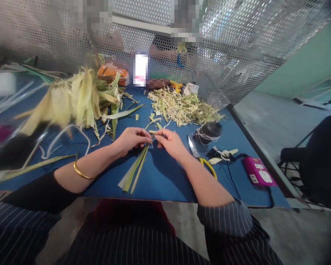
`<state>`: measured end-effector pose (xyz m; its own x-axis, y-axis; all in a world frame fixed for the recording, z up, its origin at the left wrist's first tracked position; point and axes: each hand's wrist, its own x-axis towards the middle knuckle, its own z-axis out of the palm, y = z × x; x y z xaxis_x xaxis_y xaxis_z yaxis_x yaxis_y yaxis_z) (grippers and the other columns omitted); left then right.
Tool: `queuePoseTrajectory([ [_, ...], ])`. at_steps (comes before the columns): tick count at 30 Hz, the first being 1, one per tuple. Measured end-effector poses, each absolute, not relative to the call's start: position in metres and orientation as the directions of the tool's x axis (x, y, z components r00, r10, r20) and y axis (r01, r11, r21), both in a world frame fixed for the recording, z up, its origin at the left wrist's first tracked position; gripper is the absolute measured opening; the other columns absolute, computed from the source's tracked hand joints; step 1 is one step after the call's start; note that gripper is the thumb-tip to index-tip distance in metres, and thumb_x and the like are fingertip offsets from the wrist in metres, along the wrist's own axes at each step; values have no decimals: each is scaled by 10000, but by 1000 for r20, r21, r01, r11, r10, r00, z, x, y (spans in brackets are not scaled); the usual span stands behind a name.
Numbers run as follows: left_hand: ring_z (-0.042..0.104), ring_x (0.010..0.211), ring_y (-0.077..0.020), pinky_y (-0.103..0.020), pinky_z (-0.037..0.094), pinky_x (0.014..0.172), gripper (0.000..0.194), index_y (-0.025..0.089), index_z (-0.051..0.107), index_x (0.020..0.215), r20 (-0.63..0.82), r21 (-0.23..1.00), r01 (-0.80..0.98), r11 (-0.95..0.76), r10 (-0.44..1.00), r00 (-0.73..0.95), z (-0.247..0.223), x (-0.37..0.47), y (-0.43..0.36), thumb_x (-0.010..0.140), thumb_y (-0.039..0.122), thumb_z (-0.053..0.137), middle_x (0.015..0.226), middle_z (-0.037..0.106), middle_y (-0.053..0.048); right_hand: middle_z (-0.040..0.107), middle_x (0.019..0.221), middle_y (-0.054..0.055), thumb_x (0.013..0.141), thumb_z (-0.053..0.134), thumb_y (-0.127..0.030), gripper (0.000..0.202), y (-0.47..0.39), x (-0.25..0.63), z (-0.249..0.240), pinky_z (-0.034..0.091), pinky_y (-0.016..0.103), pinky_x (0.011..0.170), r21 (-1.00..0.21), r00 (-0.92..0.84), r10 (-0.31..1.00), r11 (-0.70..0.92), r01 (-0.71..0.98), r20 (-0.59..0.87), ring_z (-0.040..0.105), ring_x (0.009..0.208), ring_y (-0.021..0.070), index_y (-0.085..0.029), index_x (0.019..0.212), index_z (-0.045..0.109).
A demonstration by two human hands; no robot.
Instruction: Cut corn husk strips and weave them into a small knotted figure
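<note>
l grip [134, 141] + r grip [169, 142] pinch lt-green strips [135, 169], fanned low.

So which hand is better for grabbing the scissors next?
Probably the right hand: the scissors lie just beside the right forearm, and the left hand is farther away.

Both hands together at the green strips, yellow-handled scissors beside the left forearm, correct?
Not quite: the head view shows the yellow-handled scissors beside the right forearm. The left hand and right hand are together at the green strips.
</note>
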<state>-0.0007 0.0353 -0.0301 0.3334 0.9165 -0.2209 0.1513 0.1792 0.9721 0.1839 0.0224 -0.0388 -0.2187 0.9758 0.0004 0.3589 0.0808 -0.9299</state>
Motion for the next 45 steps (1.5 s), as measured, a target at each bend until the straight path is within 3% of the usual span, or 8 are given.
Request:
queuePoseTrajectory([
  [2, 477, 502, -66, -197, 294, 446, 216, 145, 665, 738, -200, 977, 144, 157, 907, 371, -29, -1, 35, 621, 296, 767, 595, 589, 3, 643, 1082, 50, 772, 571, -181, 274, 24, 183, -39, 522, 271, 621, -962, -192, 981, 53, 266, 1, 590, 556, 66, -213, 1042, 604],
  [4, 471, 502, -69, -205, 304, 451, 215, 148, 666, 727, -179, 982, 129, 138, 897, 405, -29, 0, 34, 620, 303, 769, 585, 586, 3, 627, 1154, 46, 749, 565, -134, 372, 25, 181, -39, 541, 272, 649, -978, -252, 968, 45, 204, -8, 603, 573, 62, -231, 1107, 595],
  [8, 462, 510, -78, -219, 326, 463, 194, 152, 667, 700, -145, 989, 93, 116, 893, 427, -29, 0, 33, 623, 298, 768, 571, 573, 4, 680, 848, 14, 759, 563, -160, 198, 23, 179, -37, 534, 256, 625, -986, -408, 913, 50, 157, -19, 603, 587, 85, -186, 930, 660],
  [13, 449, 511, -70, -218, 320, 466, 205, 154, 679, 716, -80, 995, 94, 45, 908, 412, -31, -1, 34, 635, 323, 763, 608, 599, 6, 630, 646, -3, 754, 615, -198, 32, 22, 182, -39, 513, 263, 598, -979, -302, 951, 0, 203, -63, 599, 561, 102, -169, 766, 620],
  [24, 576, 652, -116, -252, 451, 659, 153, 152, 683, 742, 66, 971, 185, -150, 916, 395, -34, 1, 34, 683, 288, 720, 734, 680, -23, 595, 642, -16, 768, 614, -203, 38, 26, 187, -39, 477, 254, 576, -961, -366, 927, 29, 275, -77, 608, 569, 111, -178, 747, 595],
  [31, 622, 676, -141, -251, 450, 655, 120, 184, 710, 778, 292, 767, 485, -420, 902, 319, -32, 3, 26, 743, 203, 597, 736, 711, -4, 592, 632, -22, 760, 616, -205, 50, 27, 187, -45, 496, 259, 608, -968, -361, 931, 36, 247, -57, 609, 566, 104, -178, 730, 587],
  [38, 655, 730, -163, -263, 450, 670, 140, 218, 730, 797, 391, 647, 594, -479, 876, 282, -37, 4, 25, 776, 223, 591, 791, 736, -7, 587, 649, -27, 771, 607, -234, 68, 25, 182, -43, 504, 257, 621, -969, -357, 934, 92, 228, 4, 613, 568, 98, -177, 734, 600],
  [45, 624, 719, -152, -262, 468, 667, 137, 219, 730, 794, 463, 675, 558, -482, 866, 188, -42, 6, 24, 798, 291, 613, 808, 719, -16, 617, 669, -26, 747, 652, -287, 147, 24, 179, -42, 498, 246, 577, -991, -200, 980, 37, 128, 11, 601, 536, 90, -178, 841, 622],
])
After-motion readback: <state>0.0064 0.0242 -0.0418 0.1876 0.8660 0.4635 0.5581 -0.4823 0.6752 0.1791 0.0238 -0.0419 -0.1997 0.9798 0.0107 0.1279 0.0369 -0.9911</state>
